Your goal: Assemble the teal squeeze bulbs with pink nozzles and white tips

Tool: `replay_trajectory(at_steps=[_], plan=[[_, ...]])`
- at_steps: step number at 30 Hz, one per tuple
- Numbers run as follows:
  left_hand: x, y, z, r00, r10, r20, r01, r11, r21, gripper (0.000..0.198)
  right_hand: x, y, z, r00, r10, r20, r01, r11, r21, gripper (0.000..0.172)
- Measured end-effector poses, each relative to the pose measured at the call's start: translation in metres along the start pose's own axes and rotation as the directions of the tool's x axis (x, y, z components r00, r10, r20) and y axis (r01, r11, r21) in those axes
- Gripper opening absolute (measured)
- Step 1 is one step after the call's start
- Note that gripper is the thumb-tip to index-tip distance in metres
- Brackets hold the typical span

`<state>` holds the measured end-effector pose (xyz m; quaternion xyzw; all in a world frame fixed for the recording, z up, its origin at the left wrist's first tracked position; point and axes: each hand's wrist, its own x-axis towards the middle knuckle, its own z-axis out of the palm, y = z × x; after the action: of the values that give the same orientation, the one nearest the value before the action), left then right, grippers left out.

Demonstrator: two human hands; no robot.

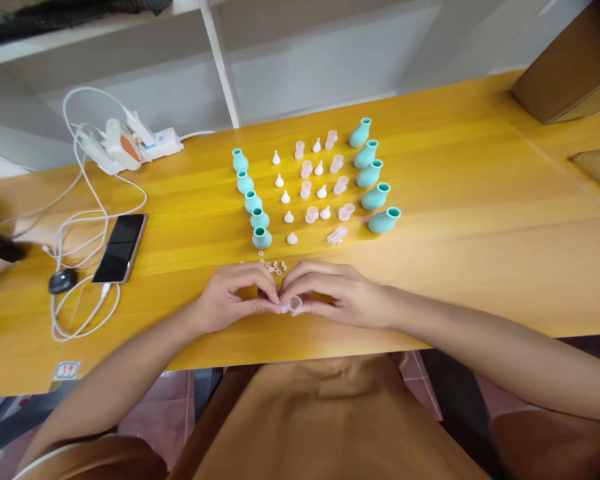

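Observation:
My left hand (233, 297) and my right hand (330, 293) meet near the front edge of the yellow wooden table (480, 220). Both pinch a small clear plastic cup-shaped part (293, 305) between their fingertips. Just beyond the fingers lie several tiny clear rings (275, 267). Farther back stand rows of parts: a left column of teal bulbs (253, 200), white cone tips (286, 197), clear caps (306, 190), and a right column of teal bulbs lying on their sides (375, 197). One clear cap (337, 235) lies alone at the near end of its row.
A black phone (121, 247) lies at the left with white cables (80, 220) looped around it. A power strip with plugs (130, 143) sits behind it, a small black object (63, 280) in front. A brown cardboard box (570, 67) stands far right.

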<state>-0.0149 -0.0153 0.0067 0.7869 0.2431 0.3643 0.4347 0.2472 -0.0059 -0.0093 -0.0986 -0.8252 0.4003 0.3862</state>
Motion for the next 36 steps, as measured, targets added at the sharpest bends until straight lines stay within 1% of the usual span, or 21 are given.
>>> replay_trajectory(at_steps=[4, 9, 10, 12, 14, 15, 17, 18, 19, 21, 22, 23, 24, 25, 26, 28, 29, 31, 33, 36], plan=[[-0.001, 0.001, 0.001, 0.999, 0.035, -0.016, -0.035, 0.999, 0.030, 0.007, 0.000, 0.001, 0.000, 1.000, 0.001, -0.011, -0.001, 1.000, -0.001, 0.019], [-0.003, 0.001, 0.001, 0.995, 0.096, -0.040, -0.090, 0.989, 0.113, 0.010, 0.000, 0.000, 0.000, 0.999, 0.002, -0.042, -0.003, 1.000, -0.017, 0.020], [-0.003, 0.000, 0.000, 0.993, 0.106, -0.050, -0.099, 0.987, 0.125, 0.015, 0.000, 0.000, 0.000, 0.999, 0.006, -0.050, -0.006, 1.000, -0.018, 0.020], [-0.003, -0.002, 0.000, 0.992, 0.106, -0.070, -0.094, 0.983, 0.155, 0.035, 0.001, 0.000, 0.001, 0.997, 0.020, -0.071, -0.022, 1.000, -0.019, 0.021], [-0.003, -0.005, 0.002, 0.995, 0.070, -0.064, -0.056, 0.979, 0.195, 0.051, 0.001, 0.001, 0.002, 0.994, 0.040, -0.099, -0.042, 0.999, -0.023, 0.021], [-0.004, -0.005, 0.003, 0.998, 0.046, -0.053, -0.034, 0.977, 0.213, 0.052, 0.001, 0.001, 0.004, 0.992, 0.050, -0.112, -0.053, 0.998, -0.025, 0.019], [-0.006, -0.007, 0.005, 1.000, -0.005, -0.030, 0.012, 0.971, 0.239, 0.042, 0.001, 0.002, 0.007, 0.989, 0.076, -0.126, -0.079, 0.997, -0.021, 0.014], [-0.008, -0.007, 0.007, 0.999, -0.029, -0.027, 0.035, 0.970, 0.242, 0.037, 0.000, 0.003, 0.008, 0.988, 0.093, -0.126, -0.095, 0.995, -0.010, 0.014], [-0.009, -0.007, 0.007, 0.998, -0.048, -0.035, 0.055, 0.970, 0.238, 0.035, 0.000, 0.004, 0.009, 0.986, 0.112, -0.121, -0.111, 0.994, 0.008, 0.016], [-0.011, -0.006, 0.008, 0.994, -0.083, -0.068, 0.096, 0.971, 0.219, 0.036, -0.001, 0.005, 0.008, 0.979, 0.162, -0.126, -0.156, 0.986, 0.052, 0.027], [-0.011, -0.006, 0.007, 0.991, -0.090, -0.098, 0.109, 0.971, 0.211, 0.037, -0.001, 0.006, 0.007, 0.971, 0.188, -0.146, -0.182, 0.982, 0.058, 0.029], [-0.010, -0.005, 0.006, 0.987, -0.082, -0.136, 0.110, 0.971, 0.210, 0.036, -0.002, 0.006, 0.006, 0.964, 0.206, -0.169, -0.202, 0.978, 0.041, 0.025], [-0.009, -0.004, 0.005, 0.983, -0.065, -0.173, 0.104, 0.969, 0.224, 0.032, -0.002, 0.007, 0.005, 0.961, 0.210, -0.179, -0.214, 0.977, -0.001, 0.016], [-0.007, -0.003, 0.003, 0.978, -0.044, -0.204, 0.096, 0.964, 0.250, 0.027, -0.003, 0.008, 0.004, 0.966, 0.199, -0.164, -0.212, 0.975, -0.063, 0.009], [-0.005, -0.002, 0.002, 0.974, -0.020, -0.225, 0.085, 0.955, 0.283, 0.023, -0.004, 0.008, 0.003, 0.976, 0.177, -0.124, -0.193, 0.972, -0.132, 0.012], [-0.002, 0.001, 0.000, 0.971, 0.021, -0.237, 0.065, 0.934, 0.351, 0.018, -0.005, 0.009, 0.004, 0.990, 0.139, 0.001, -0.134, 0.959, -0.248, 0.021], [-0.001, 0.002, 0.000, 0.972, 0.028, -0.232, 0.063, 0.923, 0.379, 0.019, -0.005, 0.010, 0.006, 0.989, 0.136, 0.059, -0.114, 0.951, -0.289, 0.021], [0.000, 0.004, 0.001, 0.975, 0.036, -0.220, 0.062, 0.904, 0.422, 0.022, -0.006, 0.011, 0.011, 0.981, 0.137, 0.135, -0.080, 0.928, -0.365, 0.019], [0.000, 0.004, 0.002, 0.979, 0.033, -0.203, 0.063, 0.891, 0.449, 0.023, -0.007, 0.013, 0.015, 0.976, 0.125, 0.178, -0.036, 0.900, -0.435, 0.019], [-0.002, 0.003, 0.003, 0.982, 0.015, -0.187, 0.074, 0.883, 0.463, 0.023, -0.008, 0.014, 0.017, 0.977, 0.094, 0.190, 0.010, 0.875, -0.484, 0.009]])
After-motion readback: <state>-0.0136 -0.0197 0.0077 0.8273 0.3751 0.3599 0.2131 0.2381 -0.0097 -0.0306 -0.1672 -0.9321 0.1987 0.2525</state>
